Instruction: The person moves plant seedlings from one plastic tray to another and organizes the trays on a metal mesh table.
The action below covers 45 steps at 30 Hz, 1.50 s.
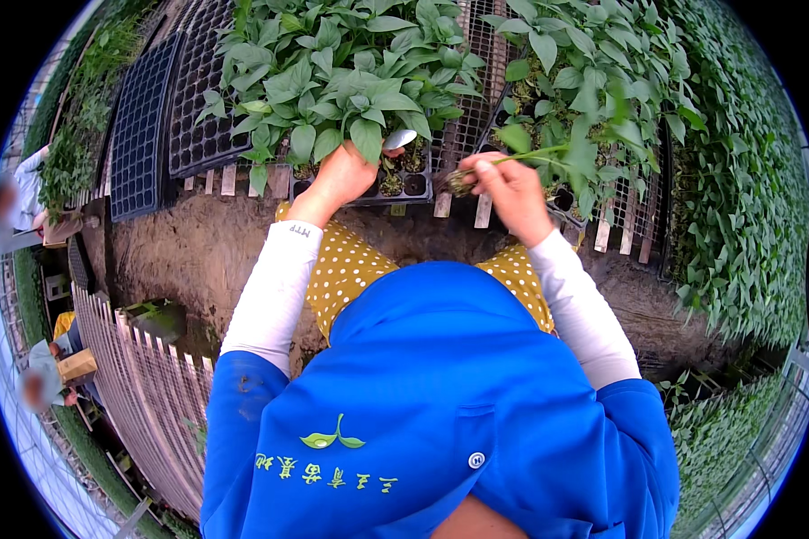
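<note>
My left hand point(348, 174) reaches in at the front edge of a black plug tray point(414, 192) full of leafy green seedlings point(371, 87). Its fingertips are hidden by leaves, and a shiny, spoon-like metal piece point(400, 139) shows just beside them. My right hand point(509, 192) is closed on a pulled seedling by its lower stem. The root plug point(457, 182) points left and the blurred leaves point(580, 158) spread to the right. Some cells at the tray's front edge hold dark soil or plugs without tall plants.
Another seedling tray point(566, 202) stands at the right, with dense plants point(748, 168) beyond it. Black cell trays point(145, 128) lie at the left on slatted benches point(141, 397). Two people point(30, 192) point(47, 370) are at the far left. Bare soil point(175, 249) runs below the bench.
</note>
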Each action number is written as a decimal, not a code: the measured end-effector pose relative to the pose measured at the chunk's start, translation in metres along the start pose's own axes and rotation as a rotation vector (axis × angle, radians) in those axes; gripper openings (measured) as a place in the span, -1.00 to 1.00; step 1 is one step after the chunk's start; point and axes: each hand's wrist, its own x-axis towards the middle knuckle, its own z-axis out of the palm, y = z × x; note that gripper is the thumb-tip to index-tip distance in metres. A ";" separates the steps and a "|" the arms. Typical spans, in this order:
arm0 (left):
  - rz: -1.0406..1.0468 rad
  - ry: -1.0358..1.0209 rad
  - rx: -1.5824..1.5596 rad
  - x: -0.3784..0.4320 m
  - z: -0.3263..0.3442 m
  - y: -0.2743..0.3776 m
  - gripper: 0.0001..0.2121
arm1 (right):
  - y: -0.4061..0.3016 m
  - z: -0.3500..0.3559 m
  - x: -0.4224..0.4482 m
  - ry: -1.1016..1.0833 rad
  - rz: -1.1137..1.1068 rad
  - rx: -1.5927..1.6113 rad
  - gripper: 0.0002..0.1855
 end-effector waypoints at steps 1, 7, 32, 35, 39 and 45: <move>-0.017 0.009 -0.131 0.001 0.002 0.008 -0.72 | 0.020 0.017 0.004 -0.031 0.047 -0.023 -0.77; -0.039 0.040 -0.130 -0.014 0.009 0.008 -0.79 | 0.093 0.060 0.039 -0.119 -0.041 -0.668 -0.75; 0.019 -0.145 0.156 -0.045 0.073 0.004 -0.56 | 0.141 0.072 0.038 0.095 0.286 -0.553 -0.71; 0.018 -0.165 0.090 -0.042 0.073 0.006 -0.56 | 0.135 0.065 0.043 -0.083 0.317 -0.578 -0.76; -0.008 -0.119 0.028 -0.046 0.066 0.017 -0.55 | 0.087 0.033 0.034 -0.123 0.621 -0.236 -0.69; 0.061 -0.151 -0.015 -0.037 0.051 0.059 -0.59 | 0.104 -0.062 0.046 0.683 0.058 -0.422 -0.65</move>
